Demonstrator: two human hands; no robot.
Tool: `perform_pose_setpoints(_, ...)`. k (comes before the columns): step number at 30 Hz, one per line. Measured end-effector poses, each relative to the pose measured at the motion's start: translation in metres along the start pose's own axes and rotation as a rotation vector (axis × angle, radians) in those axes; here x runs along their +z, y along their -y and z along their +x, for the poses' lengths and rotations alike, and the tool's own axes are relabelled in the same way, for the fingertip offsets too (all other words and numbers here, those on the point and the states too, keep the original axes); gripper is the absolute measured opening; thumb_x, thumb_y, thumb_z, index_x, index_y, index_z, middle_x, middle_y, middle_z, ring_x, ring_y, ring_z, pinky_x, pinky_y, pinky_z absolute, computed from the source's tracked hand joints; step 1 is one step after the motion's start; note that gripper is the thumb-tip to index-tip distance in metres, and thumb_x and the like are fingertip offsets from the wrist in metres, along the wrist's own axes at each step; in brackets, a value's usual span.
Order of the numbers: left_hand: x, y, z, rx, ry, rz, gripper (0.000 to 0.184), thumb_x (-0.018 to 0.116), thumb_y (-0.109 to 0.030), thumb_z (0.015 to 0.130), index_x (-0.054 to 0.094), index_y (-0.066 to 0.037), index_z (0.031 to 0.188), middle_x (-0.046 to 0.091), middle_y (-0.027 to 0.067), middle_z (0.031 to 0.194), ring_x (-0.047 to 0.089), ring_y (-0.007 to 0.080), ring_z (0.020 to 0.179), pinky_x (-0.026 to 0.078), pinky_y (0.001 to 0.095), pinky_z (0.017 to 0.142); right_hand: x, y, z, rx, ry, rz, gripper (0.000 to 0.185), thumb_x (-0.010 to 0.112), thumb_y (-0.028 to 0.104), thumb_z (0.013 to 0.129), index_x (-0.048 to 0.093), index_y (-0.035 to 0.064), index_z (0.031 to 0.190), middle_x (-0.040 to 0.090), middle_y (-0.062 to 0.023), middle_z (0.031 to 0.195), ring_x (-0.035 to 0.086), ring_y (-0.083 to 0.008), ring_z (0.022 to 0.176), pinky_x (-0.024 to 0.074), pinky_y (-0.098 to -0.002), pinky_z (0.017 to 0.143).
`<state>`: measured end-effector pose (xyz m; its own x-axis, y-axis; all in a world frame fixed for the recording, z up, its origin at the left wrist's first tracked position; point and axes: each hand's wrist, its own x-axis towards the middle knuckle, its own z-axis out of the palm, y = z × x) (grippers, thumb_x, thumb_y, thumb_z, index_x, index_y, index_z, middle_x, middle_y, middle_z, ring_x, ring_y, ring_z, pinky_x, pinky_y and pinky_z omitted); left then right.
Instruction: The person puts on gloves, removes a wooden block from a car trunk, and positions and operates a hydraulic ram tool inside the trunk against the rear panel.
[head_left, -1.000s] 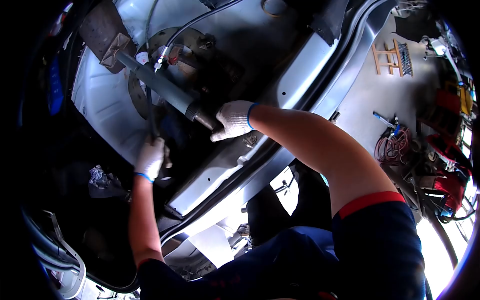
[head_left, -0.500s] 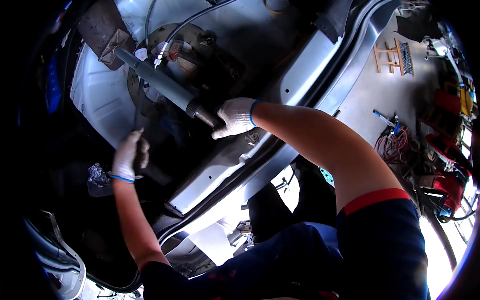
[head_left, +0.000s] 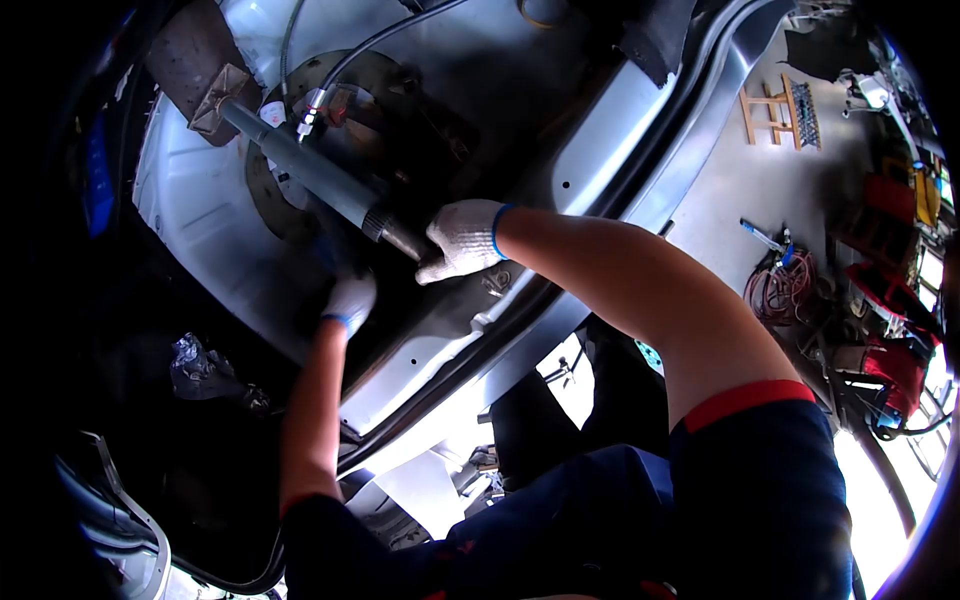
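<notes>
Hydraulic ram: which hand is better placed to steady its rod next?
Right, I'd judge: the right hand grips the end of the steel rod on the hydraulic ram; the left hand is off it, fingers in shadow.

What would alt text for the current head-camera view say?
A person's gloved right hand grips the end of a grey hydraulic ram inside a vehicle body; the gloved left hand reaches into shadow nearby, its grip unclear.

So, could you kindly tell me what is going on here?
A gloved person is working over a pale metal shell. Their right hand grips the thin end of a grey cylinder, whose far end meets a dark board. Their left hand reaches into shadow below; what it holds, if anything, cannot be seen.
</notes>
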<state>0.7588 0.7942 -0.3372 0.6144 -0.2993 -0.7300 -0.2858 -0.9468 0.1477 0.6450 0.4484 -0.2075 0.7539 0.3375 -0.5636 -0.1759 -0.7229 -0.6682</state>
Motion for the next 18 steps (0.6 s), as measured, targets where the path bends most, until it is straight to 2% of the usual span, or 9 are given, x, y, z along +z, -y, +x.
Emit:
perform_pose_setpoints(2,-0.097,-0.027,-0.053,-0.205,0.044,-0.394,0.040,0.054,-0.039,0.109,0.072,-0.004,0.098,0.065,0.0129,0.072,0.067,0.0272,0.067,0.055,0.0457,0.062,-0.003,0.003,-0.001,-0.003,0.001,0.000,0.079,0.065,0.071,0.091,0.076,-0.0062,0.104,0.075,-0.0273,0.101,0.073,-0.0416,0.099,0.0566,-0.0483,0.091)
perform_pose_setpoints(3,-0.134,-0.027,-0.069,-0.303,-0.009,-0.816,0.043,0.054,-0.044,0.107,0.072,-0.006,0.098,0.062,0.0077,0.067,0.062,0.0227,0.053,0.051,0.0404,0.047,-0.004,0.003,-0.003,0.005,-0.002,0.003,0.079,0.065,0.071,0.091,0.076,-0.0063,0.104,0.075,-0.0273,0.101,0.073,-0.0415,0.099,0.0567,-0.0482,0.091)
perform_pose_setpoints(5,-0.200,-0.018,-0.083,-0.216,0.165,-1.099,0.036,0.057,-0.042,0.107,0.066,-0.009,0.117,0.056,0.0030,0.064,0.056,0.0183,0.046,0.049,0.0357,0.039,-0.002,0.004,-0.002,0.011,0.012,0.010,0.079,0.065,0.071,0.091,0.076,-0.0064,0.104,0.075,-0.0268,0.101,0.073,-0.0414,0.099,0.0567,-0.0480,0.091)
perform_pose_setpoints(7,-0.169,-0.048,-0.090,-0.188,0.027,-0.831,0.032,0.056,-0.037,0.109,0.062,-0.011,0.126,0.056,0.0031,0.064,0.054,0.0177,0.044,0.047,0.0350,0.036,-0.005,0.003,-0.002,0.019,0.020,-0.014,0.079,0.065,0.071,0.091,0.076,-0.0061,0.104,0.075,-0.0263,0.101,0.073,-0.0414,0.099,0.0567,-0.0478,0.091)
perform_pose_setpoints(9,-0.114,-0.051,-0.078,-0.118,0.005,-0.897,0.032,0.054,-0.035,0.110,0.060,-0.007,0.125,0.059,0.0038,0.069,0.058,0.0232,0.050,0.055,0.0386,0.049,-0.008,0.004,-0.002,0.027,0.039,-0.024,0.080,0.064,0.071,0.091,0.076,-0.0063,0.106,0.075,-0.0270,0.106,0.073,-0.0411,0.103,0.0565,-0.0479,0.093)
perform_pose_setpoints(12,0.008,-0.007,-0.017,0.254,-0.436,-0.424,0.038,0.053,-0.034,0.110,0.058,-0.003,0.132,0.071,0.0103,0.088,0.068,0.0311,0.072,0.061,0.0407,0.073,-0.004,0.006,-0.003,0.025,0.049,-0.023,0.081,0.062,0.071,0.092,0.077,-0.0065,0.107,0.075,-0.0277,0.109,0.072,-0.0413,0.106,0.0563,-0.0478,0.096)
perform_pose_setpoints(15,0.067,-0.020,0.021,0.049,-0.457,-0.183,0.041,0.049,-0.029,0.110,0.059,0.003,0.134,0.073,0.0216,0.115,0.072,0.0345,0.098,0.058,0.0402,0.080,0.001,0.001,0.000,0.013,0.006,-0.033,0.080,0.063,0.072,0.092,0.077,-0.0062,0.107,0.076,-0.0273,0.105,0.073,-0.0418,0.104,0.0564,-0.0472,0.095)
perform_pose_setpoints(17,0.077,-0.014,0.029,-0.021,-0.457,-0.104,0.042,0.048,-0.027,0.110,0.060,0.005,0.135,0.073,0.0254,0.124,0.073,0.0356,0.106,0.057,0.0401,0.083,0.001,-0.001,0.000,-0.015,0.005,-0.009,0.080,0.065,0.071,0.091,0.075,-0.0068,0.106,0.075,-0.0269,0.101,0.073,-0.0412,0.100,0.0566,-0.0482,0.092)
perform_pose_setpoints(18,0.065,0.016,0.028,0.085,-0.373,0.041,0.043,0.050,-0.029,0.109,0.061,0.004,0.134,0.074,0.0233,0.121,0.073,0.0348,0.105,0.058,0.0413,0.083,-0.001,0.000,0.001,0.005,0.019,-0.048,0.080,0.065,0.070,0.091,0.075,-0.0072,0.106,0.075,-0.0268,0.100,0.073,-0.0412,0.100,0.0568,-0.0486,0.091)
